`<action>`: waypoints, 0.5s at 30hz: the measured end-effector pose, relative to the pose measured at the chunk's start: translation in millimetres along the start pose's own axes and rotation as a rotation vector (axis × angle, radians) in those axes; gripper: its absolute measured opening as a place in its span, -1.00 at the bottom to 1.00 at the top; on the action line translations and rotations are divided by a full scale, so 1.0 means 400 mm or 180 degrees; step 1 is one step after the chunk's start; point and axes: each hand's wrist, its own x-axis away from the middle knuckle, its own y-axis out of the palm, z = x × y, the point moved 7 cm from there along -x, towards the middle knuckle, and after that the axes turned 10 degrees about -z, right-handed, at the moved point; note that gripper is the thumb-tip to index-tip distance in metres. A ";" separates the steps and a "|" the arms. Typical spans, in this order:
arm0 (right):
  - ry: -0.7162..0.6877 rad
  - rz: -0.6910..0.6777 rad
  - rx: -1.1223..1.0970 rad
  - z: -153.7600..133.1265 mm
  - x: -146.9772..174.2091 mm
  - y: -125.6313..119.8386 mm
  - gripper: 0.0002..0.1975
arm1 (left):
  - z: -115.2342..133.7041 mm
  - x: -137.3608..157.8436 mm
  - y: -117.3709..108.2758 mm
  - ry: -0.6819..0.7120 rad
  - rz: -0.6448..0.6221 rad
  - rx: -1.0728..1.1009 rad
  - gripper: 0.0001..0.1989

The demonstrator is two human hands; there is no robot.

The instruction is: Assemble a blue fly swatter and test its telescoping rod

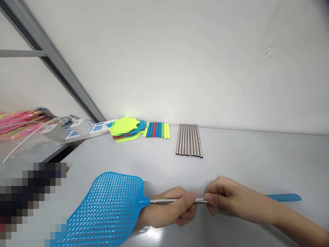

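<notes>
A blue fly swatter point(110, 206) lies across the front, its perforated head at the left and a metal rod point(164, 200) running rightwards from it. My left hand point(180, 207) is closed around that rod, its wrist partly behind the swatter head. Just to the right, my right hand point(222, 197) pinches the thinner part of the rod between thumb and fingers. Beyond the right hand a blue handle point(285, 197) sticks out behind my forearm, in line with the rod. Where the handle and rod meet is hidden by my hand.
At the back stand out a pile of yellow, blue and red swatter heads point(124, 126), a row of coloured handles point(156, 130) and a row of metal tubes point(189, 140). A power strip point(99, 128) with plugged-in chargers and bagged pink items point(23, 125) are at the left.
</notes>
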 end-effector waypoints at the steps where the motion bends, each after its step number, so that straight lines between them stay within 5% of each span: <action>1: -0.0023 -0.0008 -0.0042 0.000 -0.001 -0.001 -0.66 | -0.001 -0.001 -0.001 -0.0007 0.0002 0.0026 -0.53; 9: -0.0126 -0.0313 -0.0539 0.004 -0.009 -0.007 -0.63 | -0.014 0.000 -0.018 -0.0343 0.0206 -0.0199 -0.47; 15: -0.0185 -0.0470 -0.0356 -0.005 -0.003 -0.025 -0.60 | -0.022 -0.005 -0.031 0.0015 0.0464 0.0858 -0.58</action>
